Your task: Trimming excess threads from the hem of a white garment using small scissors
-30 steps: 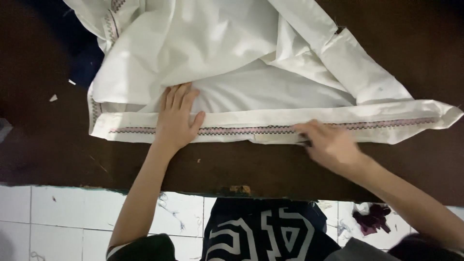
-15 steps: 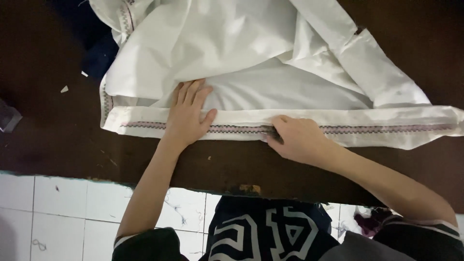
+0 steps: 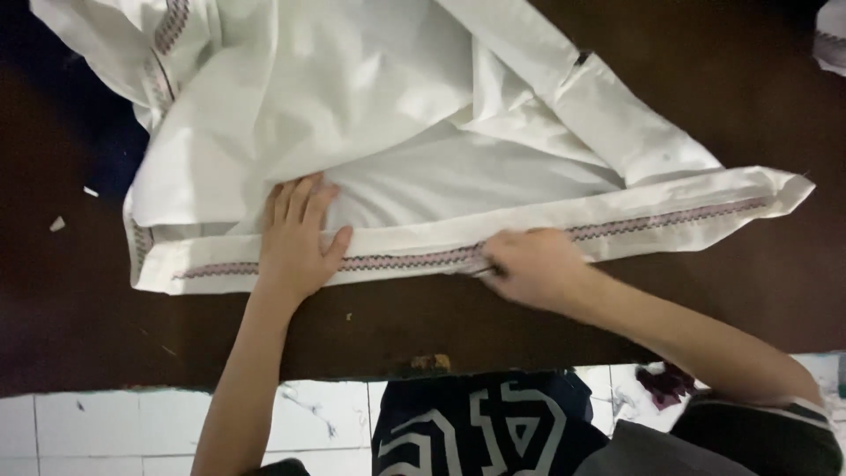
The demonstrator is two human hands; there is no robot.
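Note:
A white garment (image 3: 370, 115) with a dark zigzag embroidered band (image 3: 617, 229) along its near hem lies spread on a dark brown table (image 3: 88, 326). My left hand (image 3: 295, 242) lies flat on the cloth, fingers spread, pressing the hem near its left end. My right hand (image 3: 533, 264) is closed on the hem band near the middle, pinching its folded edge. The hem runs on to the right, ending in a corner past my right hand.
The table's near edge (image 3: 423, 366) runs across the lower frame, with white tiled floor (image 3: 88, 432) below it. A dark patterned garment (image 3: 476, 423) shows at the bottom. Small white scraps (image 3: 57, 224) lie on the table at the left.
My right hand has slid left along the hem band from its right part to near the middle. My left hand stays pressed flat on the cloth.

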